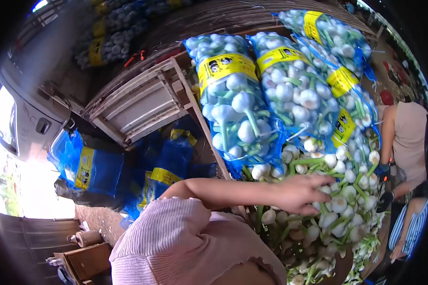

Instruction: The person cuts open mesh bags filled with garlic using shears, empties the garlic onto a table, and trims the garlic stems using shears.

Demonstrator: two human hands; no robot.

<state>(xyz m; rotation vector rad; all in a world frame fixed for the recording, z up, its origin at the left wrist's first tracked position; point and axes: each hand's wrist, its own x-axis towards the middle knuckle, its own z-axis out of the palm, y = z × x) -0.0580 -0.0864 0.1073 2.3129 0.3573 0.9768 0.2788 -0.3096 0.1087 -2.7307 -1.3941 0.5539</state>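
A broad heap of loose white garlic bulbs with green stems (340, 206), too many to count, spreads beside one person in a pink ribbed top (161, 247). Well to the left of the heap is one grey vehicle door (31, 111) with a dark handle. Just beyond the heap lie at least four stuffed blue mesh bags with yellow bands (230, 102); more, too dim to count, lie far beyond it to the left. One pale framed panel (140, 107) leans between the heap and the door. Right of the heap are two other people: one in a beige sleeveless top (409, 137), one in blue-and-white stripes (411, 225). Left of the heap hang or lie at least three flattened blue mesh bags (104, 173). The bare left hand (299, 194) lies over the heap, fingers parted and bent among the bulbs; whether it grips one, I cannot tell. The right hand cannot be seen, nor its state told.
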